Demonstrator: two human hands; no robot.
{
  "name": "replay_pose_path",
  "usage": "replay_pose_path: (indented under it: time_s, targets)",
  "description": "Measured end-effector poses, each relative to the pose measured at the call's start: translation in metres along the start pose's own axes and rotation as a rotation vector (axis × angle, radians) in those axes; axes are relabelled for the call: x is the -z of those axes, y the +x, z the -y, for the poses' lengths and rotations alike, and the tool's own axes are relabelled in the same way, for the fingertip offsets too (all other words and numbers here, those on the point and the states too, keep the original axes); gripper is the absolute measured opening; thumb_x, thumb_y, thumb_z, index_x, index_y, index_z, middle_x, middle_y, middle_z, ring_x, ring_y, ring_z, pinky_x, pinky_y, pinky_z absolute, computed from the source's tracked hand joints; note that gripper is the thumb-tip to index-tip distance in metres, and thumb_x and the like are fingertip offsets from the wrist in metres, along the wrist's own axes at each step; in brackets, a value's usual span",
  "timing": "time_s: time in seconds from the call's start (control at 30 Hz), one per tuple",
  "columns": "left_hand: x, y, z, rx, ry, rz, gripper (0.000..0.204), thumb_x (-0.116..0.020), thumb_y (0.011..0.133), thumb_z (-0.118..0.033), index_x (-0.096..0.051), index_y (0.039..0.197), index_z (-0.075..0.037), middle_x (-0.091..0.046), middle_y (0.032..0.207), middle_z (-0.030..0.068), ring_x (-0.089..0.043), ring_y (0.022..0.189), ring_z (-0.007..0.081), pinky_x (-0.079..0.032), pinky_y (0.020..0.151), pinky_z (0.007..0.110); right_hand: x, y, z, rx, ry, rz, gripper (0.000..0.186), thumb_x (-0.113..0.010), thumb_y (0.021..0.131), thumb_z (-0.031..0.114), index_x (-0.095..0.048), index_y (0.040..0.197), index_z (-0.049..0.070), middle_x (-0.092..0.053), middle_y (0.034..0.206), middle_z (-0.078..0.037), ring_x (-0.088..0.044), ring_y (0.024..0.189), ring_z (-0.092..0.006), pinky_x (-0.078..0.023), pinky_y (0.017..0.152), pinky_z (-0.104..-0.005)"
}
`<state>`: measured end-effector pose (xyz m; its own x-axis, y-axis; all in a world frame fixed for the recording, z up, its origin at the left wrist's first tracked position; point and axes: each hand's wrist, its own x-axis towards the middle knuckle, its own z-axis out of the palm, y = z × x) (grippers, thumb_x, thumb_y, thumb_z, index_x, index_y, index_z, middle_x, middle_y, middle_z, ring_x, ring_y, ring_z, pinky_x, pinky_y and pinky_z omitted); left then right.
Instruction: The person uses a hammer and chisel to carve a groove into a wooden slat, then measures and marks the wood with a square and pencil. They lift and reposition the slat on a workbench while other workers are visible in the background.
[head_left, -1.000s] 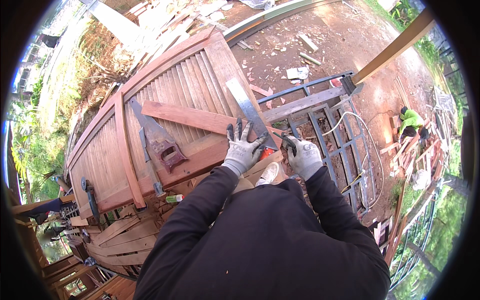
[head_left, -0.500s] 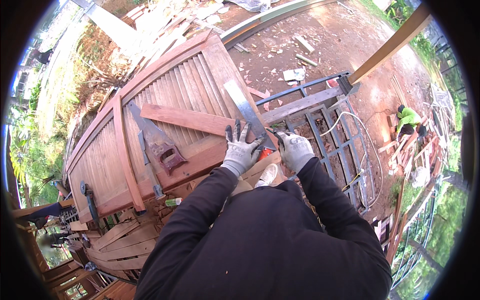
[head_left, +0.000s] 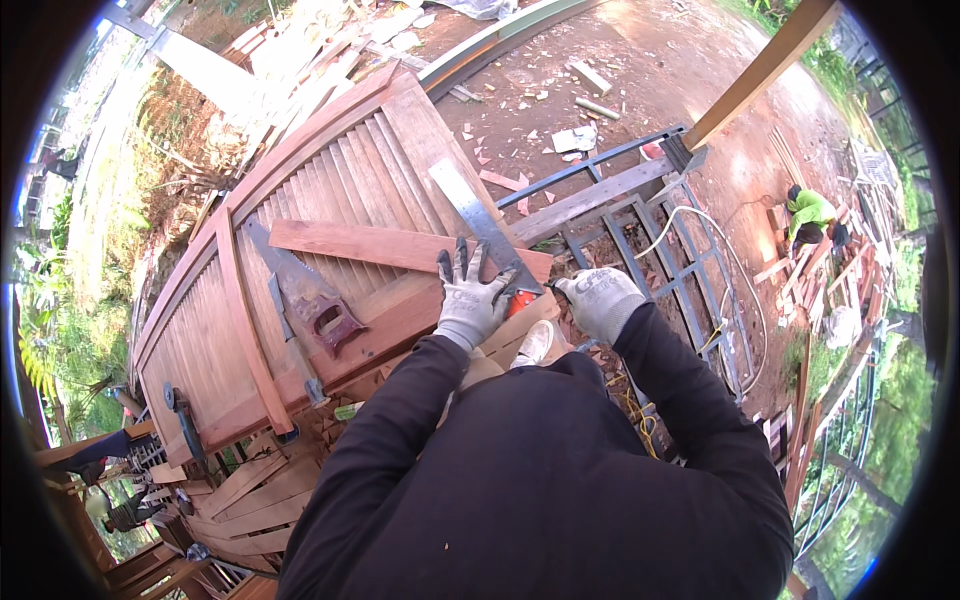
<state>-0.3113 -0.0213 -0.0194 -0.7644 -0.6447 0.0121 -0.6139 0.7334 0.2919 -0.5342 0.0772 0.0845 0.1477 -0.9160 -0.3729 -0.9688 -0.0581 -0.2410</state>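
Observation:
My left hand [head_left: 470, 308], in a grey-white work glove with dark fingertips, lies with fingers spread on a try square and a reddish wooden board. The try square [head_left: 462, 196] has a long metal blade and an orange-red stock [head_left: 521, 301]. The board [head_left: 370, 241] slants across a louvered wooden door [head_left: 425, 115]. Just past the board's right end is my gloved right hand [head_left: 602, 302], its fingers pinched on a thin dark pencil, mostly hidden. Left of my hands, a handsaw [head_left: 297, 280] with a maroon handle rests on the door.
Beside the saw lies a narrow long-handled tool [head_left: 303, 365]. An angle grinder [head_left: 183, 420] sits at the door's left end. A blue-grey metal frame [head_left: 690, 290] and pale cable [head_left: 715, 235] are at right. Farther right, a person in a green top [head_left: 810, 210] bends near wood scraps.
My right hand has drawn back to the right and slightly down from the board's end and the square. My left hand stays pressed on them. The whole view has shifted a little.

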Motion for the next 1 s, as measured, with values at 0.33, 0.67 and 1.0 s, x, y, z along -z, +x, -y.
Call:
replay_pose_path:
  time_s: [0.33, 0.67, 1.0]
  targets:
    - [0.018, -0.001, -0.001, 0.018, 0.009, 0.106, 0.061, -0.062, 0.088, -0.053, -0.059, 0.143, -0.027, -0.019, 0.163, 0.0279, -0.002, 0.152, 0.0514, 0.004, 0.119, 0.067, -0.059, -0.035, -0.025, -0.293, 0.779, -0.484, 0.040, -0.055, 0.090, 0.004, -0.059, 0.130, 0.001, -0.071, 0.106, -0.023, -0.068, 0.100, -0.0389, -0.053, 0.085, -0.0457]
    - [0.002, -0.016, -0.026, -0.048, 0.108, 0.096, 0.061, -0.062, 0.086, -0.033, -0.053, 0.144, -0.016, -0.050, 0.136, 0.0178, -0.044, 0.131, 0.0367, -0.037, 0.106, 0.052, -0.111, 0.004, -0.022, -0.103, 1.445, -0.612, 0.052, -0.037, 0.095, -0.015, -0.046, 0.145, -0.002, -0.069, 0.111, -0.015, -0.072, 0.092, -0.0215, -0.058, 0.084, -0.0341]
    - [0.048, -0.070, -0.001, 0.010, -0.190, -0.298, 0.062, -0.068, 0.081, -0.023, -0.055, 0.143, -0.022, -0.055, 0.112, 0.0121, -0.057, 0.107, 0.0304, -0.050, 0.090, 0.044, -0.064, 0.040, 0.009, 0.086, 1.663, -0.415, 0.028, -0.055, 0.103, 0.016, -0.055, 0.124, -0.004, -0.070, 0.097, -0.015, -0.071, 0.078, -0.0215, -0.059, 0.075, -0.0330]
